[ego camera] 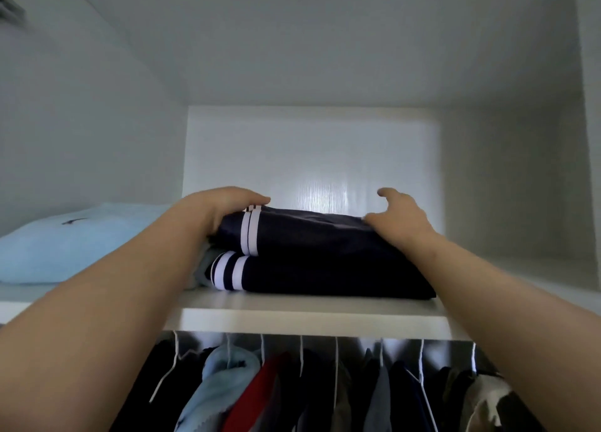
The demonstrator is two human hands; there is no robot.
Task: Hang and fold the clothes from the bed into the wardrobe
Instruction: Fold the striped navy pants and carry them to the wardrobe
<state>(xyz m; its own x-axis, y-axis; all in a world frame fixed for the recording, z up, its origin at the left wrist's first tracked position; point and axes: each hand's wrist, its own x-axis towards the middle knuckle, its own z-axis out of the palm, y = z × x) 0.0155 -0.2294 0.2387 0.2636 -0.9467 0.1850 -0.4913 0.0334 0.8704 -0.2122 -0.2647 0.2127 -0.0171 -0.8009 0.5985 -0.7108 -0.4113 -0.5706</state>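
Up in the white wardrobe (309, 158) the top shelf (309, 321) holds two piles. At its left end lies one light blue folded top (81, 243), flat, with a small dark mark on it. Just beside it, touching or nearly so, a scrap of grey-green cloth (202, 269) peeps out from under the middle pile.

That middle pile is the navy clothes (318, 256): two folded layers, one on the other, each with a pair of white stripes at its left end. I cannot tell whether they are one garment doubled over or two. They sit near the front edge of the shelf, about midway along it.

Both bare arms reach up from below, one to each end of the top layer, so the hands are well apart. The left hand (224, 207) cups the striped left end, its fingers curled over the top of the fold. The right hand (400, 220) rests on the right part of the top layer with fingers loose and spread, one lifted clear of the cloth, gripping nothing.

Under the shelf hangs a row of clothes on thin white hangers (421, 357); I count eight hooks. From the left there is a black garment (156, 383), a light blue one (214, 376), a red one (257, 392), several dark and grey pieces packed close, and an olive patterned one (481, 396) at the right
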